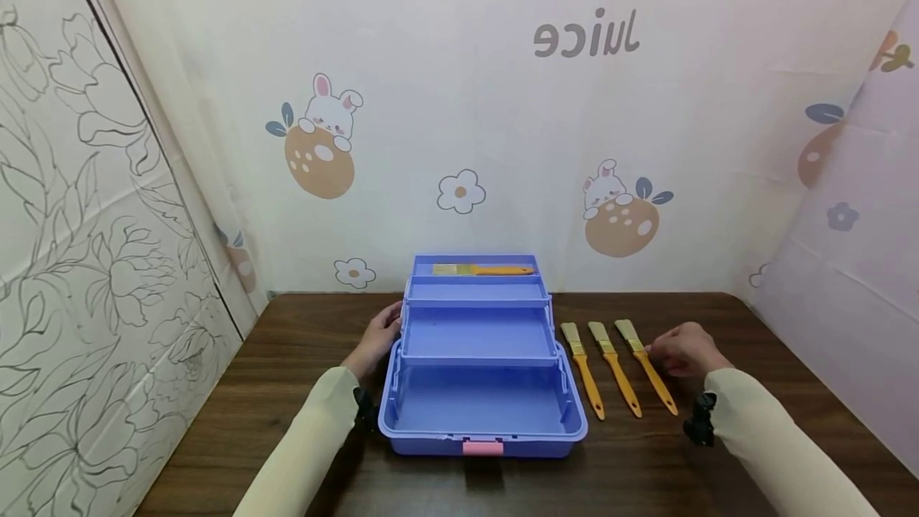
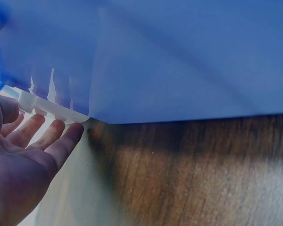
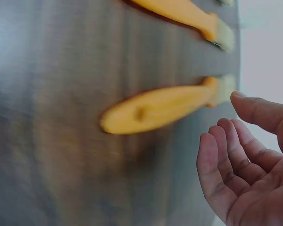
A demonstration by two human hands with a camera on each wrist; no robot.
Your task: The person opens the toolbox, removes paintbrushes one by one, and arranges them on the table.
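Note:
A blue-purple toolbox (image 1: 481, 449) with a pink latch (image 1: 483, 448) stands unfolded on the table, its tiers stepping up toward the back. In its top tier lies a paintbrush (image 1: 495, 270). Three more paintbrushes with yellow handles lie side by side to its right: the near one (image 1: 585, 377), the middle one (image 1: 619, 377) and the rightmost one (image 1: 653, 377). My left hand (image 1: 380, 337) is at the toolbox's left side, fingers extended along its wall (image 2: 179, 61). Beside the rightmost brush's ferrule is my right hand (image 1: 688, 349), fingers loosely bent around nothing; its thumb (image 3: 259, 110) is close to the brush (image 3: 155, 108).
The dark wooden table (image 1: 287, 389) reaches back to a wall covering (image 1: 502, 142) with rabbit and fruit prints. A sheet with line-drawn flowers (image 1: 108, 262) hangs on the left, and a pale covering (image 1: 847, 301) bounds the right side.

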